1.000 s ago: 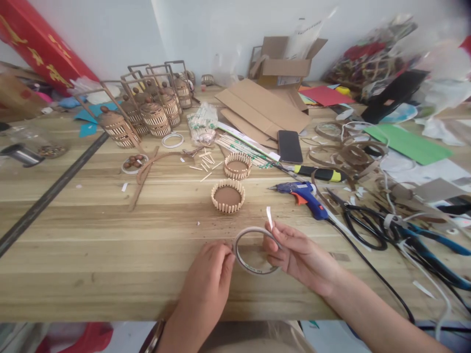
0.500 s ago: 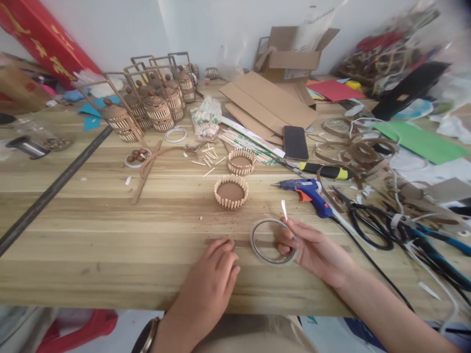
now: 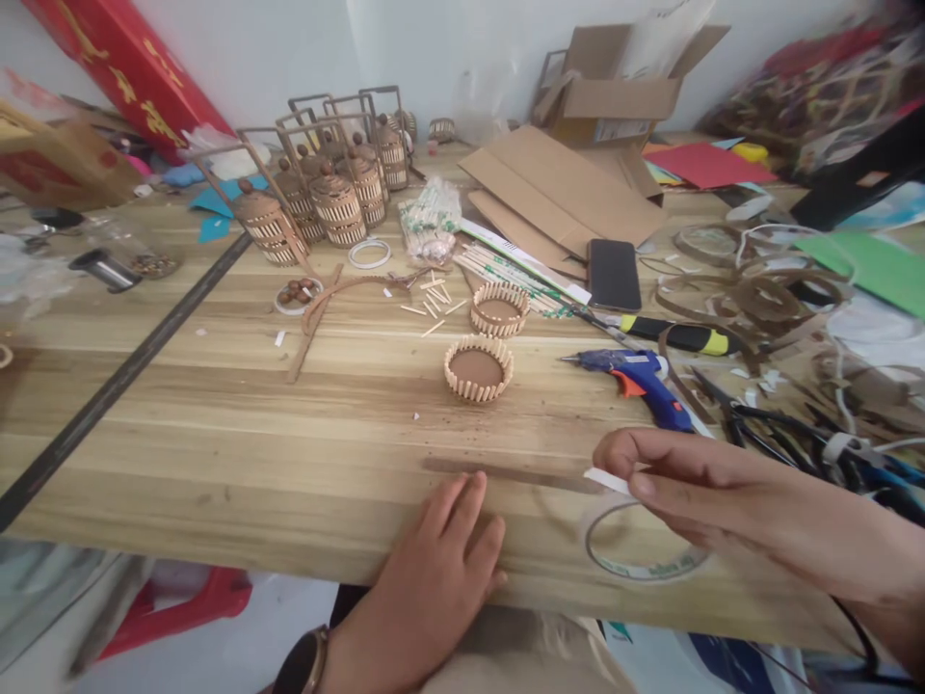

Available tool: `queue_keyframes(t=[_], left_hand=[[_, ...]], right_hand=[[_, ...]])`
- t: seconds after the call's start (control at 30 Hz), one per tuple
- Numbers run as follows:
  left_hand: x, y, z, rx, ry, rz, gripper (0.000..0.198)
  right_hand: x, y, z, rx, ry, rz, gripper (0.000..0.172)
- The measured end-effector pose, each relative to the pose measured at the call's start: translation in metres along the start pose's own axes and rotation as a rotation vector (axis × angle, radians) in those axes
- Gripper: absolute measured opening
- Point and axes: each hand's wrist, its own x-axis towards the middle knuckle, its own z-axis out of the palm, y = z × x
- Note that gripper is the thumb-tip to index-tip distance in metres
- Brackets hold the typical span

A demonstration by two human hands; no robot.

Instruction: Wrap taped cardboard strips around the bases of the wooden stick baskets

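My right hand point(image 3: 694, 492) pinches the white loose end of a roll of double-sided tape point(image 3: 647, 569), whose ring hangs below the fingers over the table's near edge. That white end point(image 3: 608, 480) points left, above the right end of a thin brown strip point(image 3: 516, 472) lying flat on the wood. My left hand point(image 3: 455, 535) rests palm down with fingers spread, its fingertips at the strip's near side. Beyond the hands stand two low round baskets with brown bases and short upright sticks, the nearer basket point(image 3: 478, 371) and the farther basket point(image 3: 499, 310).
A blue glue gun point(image 3: 628, 374) and a yellow-black utility knife point(image 3: 675, 333) lie to the right, beside scissors and coiled strips. Several small lanterns point(image 3: 339, 210) stand at the back left. A long dark bar point(image 3: 145, 361) crosses the left side. A phone point(image 3: 614, 275) lies near cardboard.
My right hand has turned over, bringing the tape's end down and left towards the brown strip. My left hand's fingers have spread. The whole view has shifted slightly.
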Motion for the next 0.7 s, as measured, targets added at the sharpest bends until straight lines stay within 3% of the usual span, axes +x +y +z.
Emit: queue_keyframes(t=[0.13,0.4,0.7], left_hand=[[0.001,0.007,0.004,0.002,0.040,0.002,0.046],[0.009,0.000,-0.001,-0.050,-0.022,-0.002,0.053],[0.019,-0.018,-0.009,0.088,-0.033,-0.054,0.038]], right_hand=[[0.005,-0.018,0.007,-0.179,-0.086,0.080,0.041],[0.037,-0.005,0.041,-0.035,-0.281,0.165,0.042],[0.041,0.009,0.029,-0.217,-0.214,0.099,0.032]])
